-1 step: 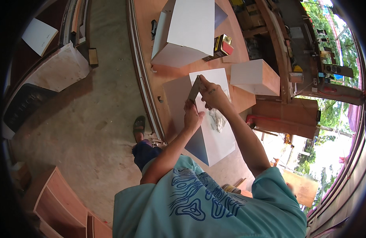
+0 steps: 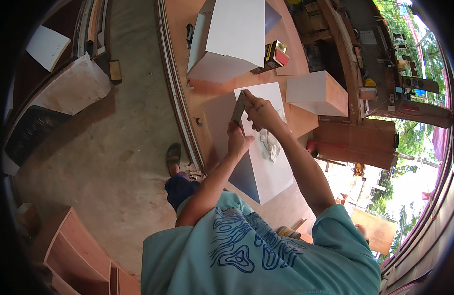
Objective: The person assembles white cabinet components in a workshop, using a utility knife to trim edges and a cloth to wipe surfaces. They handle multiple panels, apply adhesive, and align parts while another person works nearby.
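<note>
A flat grey-brown strip (image 2: pixel 240 110) is held between both my hands at the edge of a white box (image 2: pixel 273 177). My left hand (image 2: pixel 238 140) grips the strip's near end, its fingers closed around it. My right hand (image 2: pixel 260 114) pinches the far end, thumb pressed along the top. The strip lies tilted along the edge between the box's white top and its shaded left side; whether it touches that edge cannot be made out. Beside my right forearm, a crumpled whitish cloth or plastic piece (image 2: pixel 270 148) rests on the white top.
A larger white box (image 2: pixel 236 29) stands farther off on the wooden table (image 2: pixel 177 24), with a black-and-yellow carton (image 2: pixel 271 58) and a dark cutter-like tool (image 2: pixel 189 35) beside it. Another white box (image 2: pixel 313 88) sits to the right. Wooden cabinets (image 2: pixel 77 250) stand lower left.
The strip and both hands have shifted very slightly left and away from me along the box edge. Both hands keep their hold.
</note>
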Motion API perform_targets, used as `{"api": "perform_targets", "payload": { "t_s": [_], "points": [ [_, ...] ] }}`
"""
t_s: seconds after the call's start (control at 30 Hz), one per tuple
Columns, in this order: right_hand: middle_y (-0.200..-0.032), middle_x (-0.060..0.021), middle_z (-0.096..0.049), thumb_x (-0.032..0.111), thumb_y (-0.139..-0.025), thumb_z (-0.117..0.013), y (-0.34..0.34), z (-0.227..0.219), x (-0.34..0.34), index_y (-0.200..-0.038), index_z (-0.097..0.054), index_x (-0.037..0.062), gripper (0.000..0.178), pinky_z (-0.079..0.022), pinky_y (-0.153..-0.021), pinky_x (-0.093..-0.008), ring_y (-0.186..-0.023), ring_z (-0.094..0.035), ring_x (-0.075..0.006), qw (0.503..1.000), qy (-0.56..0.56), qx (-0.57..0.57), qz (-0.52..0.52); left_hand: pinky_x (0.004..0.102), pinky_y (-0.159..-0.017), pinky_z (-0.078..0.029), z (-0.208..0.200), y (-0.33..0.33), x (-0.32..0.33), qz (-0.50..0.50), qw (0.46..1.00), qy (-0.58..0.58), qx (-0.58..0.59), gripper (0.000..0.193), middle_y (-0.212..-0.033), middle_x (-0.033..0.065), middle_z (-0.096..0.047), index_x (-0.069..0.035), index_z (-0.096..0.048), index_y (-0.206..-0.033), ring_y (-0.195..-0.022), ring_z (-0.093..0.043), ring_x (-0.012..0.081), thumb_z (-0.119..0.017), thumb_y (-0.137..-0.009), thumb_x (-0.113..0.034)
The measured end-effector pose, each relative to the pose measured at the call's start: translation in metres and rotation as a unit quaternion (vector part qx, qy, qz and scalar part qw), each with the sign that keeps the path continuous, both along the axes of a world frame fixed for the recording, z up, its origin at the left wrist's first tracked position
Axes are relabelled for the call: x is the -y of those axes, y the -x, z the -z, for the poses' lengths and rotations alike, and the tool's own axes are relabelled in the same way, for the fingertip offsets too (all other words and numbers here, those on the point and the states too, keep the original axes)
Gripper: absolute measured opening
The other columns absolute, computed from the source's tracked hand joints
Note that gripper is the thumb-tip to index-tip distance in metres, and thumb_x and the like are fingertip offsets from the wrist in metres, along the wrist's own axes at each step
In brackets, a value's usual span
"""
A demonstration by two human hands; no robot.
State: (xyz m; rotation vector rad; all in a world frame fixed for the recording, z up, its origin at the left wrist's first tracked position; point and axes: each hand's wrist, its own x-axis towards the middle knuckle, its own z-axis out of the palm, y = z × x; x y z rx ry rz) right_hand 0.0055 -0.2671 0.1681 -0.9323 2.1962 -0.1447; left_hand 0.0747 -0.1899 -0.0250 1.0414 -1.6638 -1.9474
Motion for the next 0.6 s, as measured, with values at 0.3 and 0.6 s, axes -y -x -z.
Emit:
{"api": "perform_targets", "payload": {
  "t_s": [0.3, 0.6],
  "points": [
    [-0.080, -0.0118, -0.066, 0.014, -0.090, -0.046, -0.001, -0.054, 0.010, -0.141, -0.039, 0.0085, 0.052, -0.051, -0.046, -0.0285, -0.053, -0.063, -0.0155, 0.982, 0.164, 0.033, 0.081, 0.0387, -0.117, -0.012, -0.035, -0.022, 0.090, -0.077, 0.997, 0.007, -0.007, 0.081, -0.150, 0.0365, 0.000, 0.015, -0.005, -0.142, -0.143, -0.004, 0.0408, -0.055, -0.091, -0.023],
    [-0.093, -0.0082, -0.066, 0.009, -0.092, -0.053, 0.018, -0.052, -0.079, -0.136, -0.044, 0.0042, 0.046, -0.051, -0.054, -0.0247, -0.069, -0.065, -0.0117, 0.896, 0.397, 0.077, 0.181, 0.0409, -0.118, -0.007, -0.038, 0.018, 0.058, -0.016, 0.999, 0.031, 0.031, 0.077, -0.150, 0.0353, 0.002, 0.014, -0.001, -0.143, -0.143, -0.001, 0.0414, -0.050, -0.092, -0.018]
  ]
}}
